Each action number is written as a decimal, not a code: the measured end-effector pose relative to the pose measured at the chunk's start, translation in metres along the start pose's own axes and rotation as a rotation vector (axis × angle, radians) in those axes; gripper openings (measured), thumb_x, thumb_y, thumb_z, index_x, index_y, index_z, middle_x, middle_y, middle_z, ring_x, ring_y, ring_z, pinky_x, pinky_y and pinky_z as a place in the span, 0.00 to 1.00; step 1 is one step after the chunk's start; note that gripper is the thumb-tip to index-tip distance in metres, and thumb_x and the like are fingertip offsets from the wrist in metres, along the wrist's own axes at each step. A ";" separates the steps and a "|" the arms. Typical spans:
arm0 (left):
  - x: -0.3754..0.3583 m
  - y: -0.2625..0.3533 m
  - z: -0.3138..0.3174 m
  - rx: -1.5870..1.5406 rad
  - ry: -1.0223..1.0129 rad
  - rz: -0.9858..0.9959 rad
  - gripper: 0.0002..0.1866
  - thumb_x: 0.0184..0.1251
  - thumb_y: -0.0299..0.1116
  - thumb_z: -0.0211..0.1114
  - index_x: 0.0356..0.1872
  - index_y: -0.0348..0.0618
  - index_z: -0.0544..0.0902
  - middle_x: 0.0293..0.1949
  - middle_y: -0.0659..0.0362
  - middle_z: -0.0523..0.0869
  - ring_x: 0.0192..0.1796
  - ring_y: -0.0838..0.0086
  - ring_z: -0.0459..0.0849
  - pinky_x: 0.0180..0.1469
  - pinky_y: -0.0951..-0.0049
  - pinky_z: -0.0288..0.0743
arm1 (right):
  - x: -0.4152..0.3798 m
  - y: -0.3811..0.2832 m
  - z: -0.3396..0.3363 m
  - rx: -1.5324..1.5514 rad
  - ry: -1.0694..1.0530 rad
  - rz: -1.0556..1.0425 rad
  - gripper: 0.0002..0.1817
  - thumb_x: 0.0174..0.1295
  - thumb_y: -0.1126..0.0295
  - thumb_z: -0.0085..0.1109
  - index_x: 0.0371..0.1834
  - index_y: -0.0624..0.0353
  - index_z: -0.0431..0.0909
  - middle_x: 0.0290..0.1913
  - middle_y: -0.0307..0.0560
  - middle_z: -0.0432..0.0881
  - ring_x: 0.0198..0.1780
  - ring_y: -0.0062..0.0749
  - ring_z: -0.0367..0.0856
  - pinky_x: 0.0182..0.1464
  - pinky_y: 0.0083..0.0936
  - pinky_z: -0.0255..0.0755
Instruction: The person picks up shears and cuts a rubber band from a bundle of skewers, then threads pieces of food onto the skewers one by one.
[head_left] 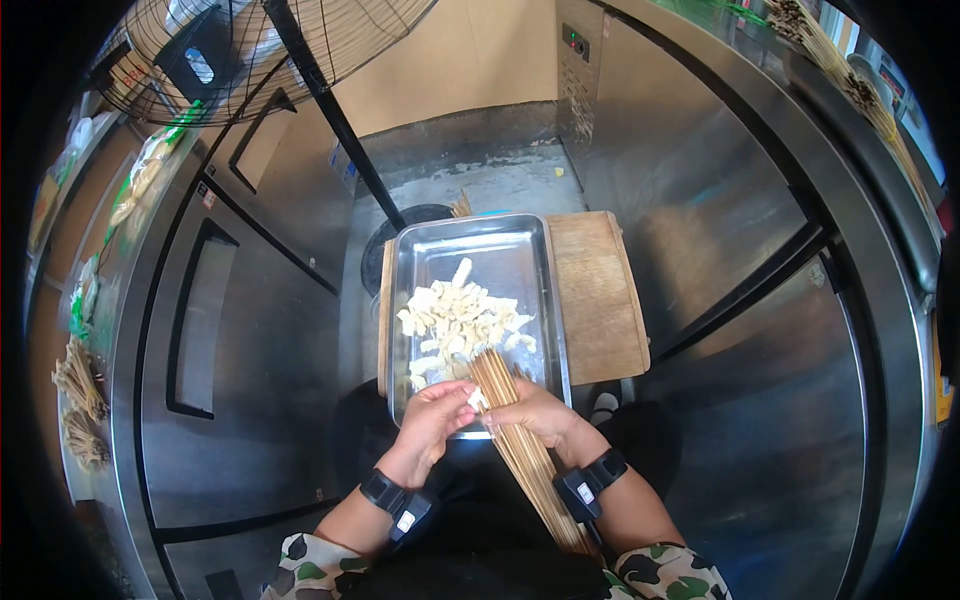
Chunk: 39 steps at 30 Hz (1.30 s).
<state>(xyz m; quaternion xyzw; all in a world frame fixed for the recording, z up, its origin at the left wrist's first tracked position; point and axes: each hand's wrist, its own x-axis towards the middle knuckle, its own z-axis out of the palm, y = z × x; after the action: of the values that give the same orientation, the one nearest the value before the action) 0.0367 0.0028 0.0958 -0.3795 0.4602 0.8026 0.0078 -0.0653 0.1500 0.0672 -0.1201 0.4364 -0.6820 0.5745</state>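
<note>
A metal tray (480, 239) lies on a wooden board (600, 300), and pale, irregular food pieces (460, 315) are heaped in its middle and lower left. Over the tray's near edge, my right hand (535, 412) is wrapped round a thick bundle of thin wooden sticks (530, 470), which slants from the tray down to my lap. My left hand (440, 415) is closed beside the bundle's upper end, pinching a small white piece (477, 401) against or near the sticks. Whether a stick goes through that piece cannot be made out.
Steel cabinets with handles stand at left (250, 350) and right (740, 400). A wire-caged fan (290, 60) on a black pole rises at the upper left, its round base (378, 260) behind the tray. More stick bundles (82, 385) lie on the left counter.
</note>
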 end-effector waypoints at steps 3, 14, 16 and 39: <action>-0.003 -0.004 0.002 -0.018 0.007 0.010 0.10 0.61 0.30 0.66 0.42 0.41 0.79 0.33 0.62 0.82 0.32 0.84 0.79 0.35 0.86 0.76 | 0.001 0.001 0.000 0.002 -0.003 -0.003 0.17 0.50 0.78 0.64 0.44 0.61 0.75 0.30 0.39 0.79 0.28 0.22 0.78 0.31 0.20 0.74; -0.001 -0.003 -0.001 -0.252 -0.033 -0.030 0.13 0.61 0.25 0.64 0.47 0.39 0.76 0.40 0.59 0.82 0.38 0.78 0.81 0.41 0.80 0.77 | -0.005 -0.007 0.003 -0.019 0.022 0.019 0.18 0.49 0.78 0.64 0.45 0.62 0.74 0.33 0.39 0.79 0.31 0.21 0.78 0.33 0.19 0.74; -0.001 -0.001 -0.003 -0.308 -0.023 -0.083 0.12 0.61 0.24 0.64 0.46 0.39 0.76 0.40 0.58 0.83 0.38 0.77 0.81 0.41 0.79 0.77 | -0.005 -0.009 0.005 -0.019 0.024 0.017 0.19 0.48 0.78 0.65 0.46 0.62 0.74 0.34 0.39 0.79 0.32 0.22 0.78 0.33 0.19 0.74; 0.002 0.021 -0.010 -0.056 -0.167 0.039 0.10 0.62 0.21 0.58 0.44 0.32 0.78 0.42 0.53 0.83 0.43 0.71 0.83 0.48 0.73 0.78 | -0.004 -0.002 0.006 -0.040 0.000 0.018 0.20 0.48 0.76 0.66 0.46 0.61 0.73 0.33 0.38 0.77 0.33 0.21 0.77 0.34 0.19 0.73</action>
<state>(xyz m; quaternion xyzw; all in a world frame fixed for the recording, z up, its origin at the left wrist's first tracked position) 0.0338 -0.0179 0.1067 -0.3021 0.4426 0.8441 0.0198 -0.0613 0.1503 0.0736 -0.1276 0.4510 -0.6679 0.5781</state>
